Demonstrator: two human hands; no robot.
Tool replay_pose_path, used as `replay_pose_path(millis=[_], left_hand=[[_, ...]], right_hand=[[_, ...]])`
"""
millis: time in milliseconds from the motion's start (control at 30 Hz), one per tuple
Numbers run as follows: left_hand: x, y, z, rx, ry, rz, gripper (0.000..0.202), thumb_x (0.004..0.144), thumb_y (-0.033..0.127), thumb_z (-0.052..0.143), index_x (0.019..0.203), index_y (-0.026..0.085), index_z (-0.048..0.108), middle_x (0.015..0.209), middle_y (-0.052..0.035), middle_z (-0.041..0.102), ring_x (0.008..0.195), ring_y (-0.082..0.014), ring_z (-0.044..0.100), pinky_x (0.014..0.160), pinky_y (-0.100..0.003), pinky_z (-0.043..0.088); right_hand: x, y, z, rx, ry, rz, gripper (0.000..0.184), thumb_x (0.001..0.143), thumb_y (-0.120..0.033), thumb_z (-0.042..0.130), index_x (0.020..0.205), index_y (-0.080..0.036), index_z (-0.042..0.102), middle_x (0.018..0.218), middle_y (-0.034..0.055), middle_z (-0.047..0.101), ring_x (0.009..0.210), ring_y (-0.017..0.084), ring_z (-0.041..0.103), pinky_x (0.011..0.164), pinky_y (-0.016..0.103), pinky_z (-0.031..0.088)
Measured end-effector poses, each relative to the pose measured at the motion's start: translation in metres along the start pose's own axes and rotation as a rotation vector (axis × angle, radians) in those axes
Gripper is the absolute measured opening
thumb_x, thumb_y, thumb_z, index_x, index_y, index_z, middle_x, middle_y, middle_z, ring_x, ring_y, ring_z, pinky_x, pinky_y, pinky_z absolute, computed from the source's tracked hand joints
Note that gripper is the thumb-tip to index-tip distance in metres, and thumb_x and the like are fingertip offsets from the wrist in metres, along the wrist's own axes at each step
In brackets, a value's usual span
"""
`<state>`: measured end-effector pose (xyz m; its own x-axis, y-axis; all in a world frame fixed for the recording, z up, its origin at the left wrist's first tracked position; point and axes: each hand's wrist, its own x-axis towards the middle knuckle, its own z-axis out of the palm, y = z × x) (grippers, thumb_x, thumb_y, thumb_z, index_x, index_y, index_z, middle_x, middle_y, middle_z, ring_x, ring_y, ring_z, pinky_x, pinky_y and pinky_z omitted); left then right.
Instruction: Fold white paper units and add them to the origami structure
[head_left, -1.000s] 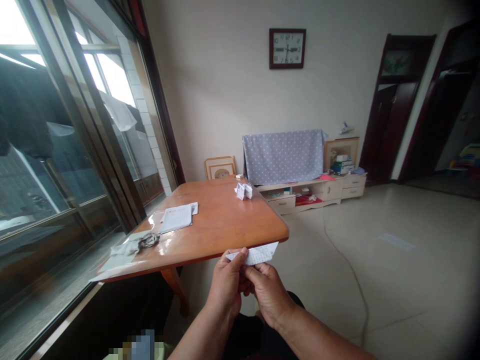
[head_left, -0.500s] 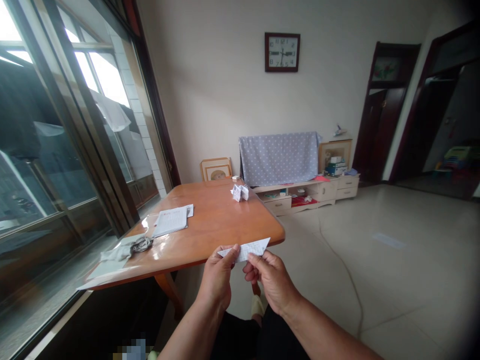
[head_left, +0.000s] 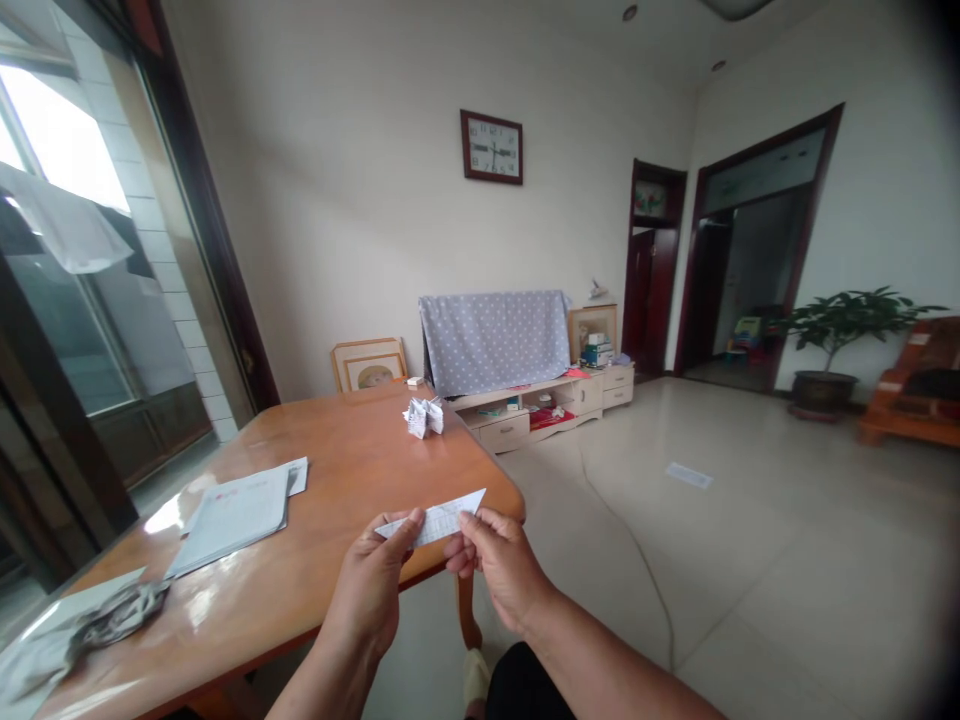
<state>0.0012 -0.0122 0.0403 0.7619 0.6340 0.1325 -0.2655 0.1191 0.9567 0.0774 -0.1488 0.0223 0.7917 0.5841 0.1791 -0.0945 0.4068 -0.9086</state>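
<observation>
A folded piece of paper [head_left: 440,520] with pointed ends and print on it is held level between my two hands, just over the table's near edge. My left hand [head_left: 379,575] pinches its left part, thumb on top. Its right part is pinched by my right hand [head_left: 504,562], with thumb above and fingers curled beneath. Farther off on the wooden table [head_left: 345,480] stands a folded paper piece [head_left: 424,417] with several points, apart from both hands.
A stack of papers [head_left: 236,515] and a grey cloth [head_left: 120,620] lie on the table's left side. Beyond stands a low white cabinet [head_left: 504,433] under a dotted cloth [head_left: 495,345]. A cable [head_left: 630,540] and a paper sheet [head_left: 688,475] lie on the floor.
My view has turned to the right and tilted up, so a potted plant and a wooden seat now show. Both hands still hold the folded paper in much the same pose.
</observation>
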Motion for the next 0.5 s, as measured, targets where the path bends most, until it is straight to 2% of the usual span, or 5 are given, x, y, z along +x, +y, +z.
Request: replay_pose_path(millis=[233,333,400,500], left_hand=[[0.046,-0.002,-0.013,-0.08,-0.039,-0.093,0.034,0.074,0.045,0.083,0.085,0.018,0.066,0.086,-0.003,0.067,0.086,-0.0178,0.06,0.079,-0.029,0.043],[0.07,-0.003,-0.025,-0.084,-0.12,-0.142,0.03,0.077,0.041,0.081,0.092,0.019,0.066,0.097,-0.0049,0.07,0.091,-0.0183,0.061,0.079,-0.029,0.043],[0.089,-0.005,-0.033,-0.087,-0.176,-0.166,0.029,0.078,0.038,0.08,0.095,0.019,0.067,0.1,-0.0061,0.07,0.09,-0.0177,0.062,0.079,-0.029,0.043],[0.122,-0.01,-0.043,-0.07,-0.17,-0.178,0.03,0.076,0.036,0.082,0.094,0.018,0.067,0.096,-0.0066,0.071,0.082,-0.0155,0.062,0.073,-0.027,0.042]], right_hand=[[0.047,0.012,0.009,-0.056,0.034,-0.006,0.042,0.089,-0.056,0.063,0.079,-0.015,0.063,0.072,0.0063,0.07,0.059,0.014,0.063,0.054,0.023,0.04],[0.071,0.021,0.012,-0.054,0.024,-0.013,0.043,0.09,-0.057,0.063,0.084,-0.014,0.065,0.072,0.0063,0.069,0.06,0.015,0.064,0.055,0.024,0.042],[0.089,0.027,0.015,-0.05,0.011,-0.007,0.043,0.089,-0.057,0.063,0.088,-0.014,0.066,0.075,0.0076,0.071,0.062,0.016,0.064,0.056,0.025,0.043],[0.119,0.036,0.017,-0.072,-0.02,0.03,0.045,0.089,-0.059,0.062,0.09,-0.014,0.067,0.082,0.0105,0.073,0.066,0.017,0.067,0.058,0.027,0.045]])
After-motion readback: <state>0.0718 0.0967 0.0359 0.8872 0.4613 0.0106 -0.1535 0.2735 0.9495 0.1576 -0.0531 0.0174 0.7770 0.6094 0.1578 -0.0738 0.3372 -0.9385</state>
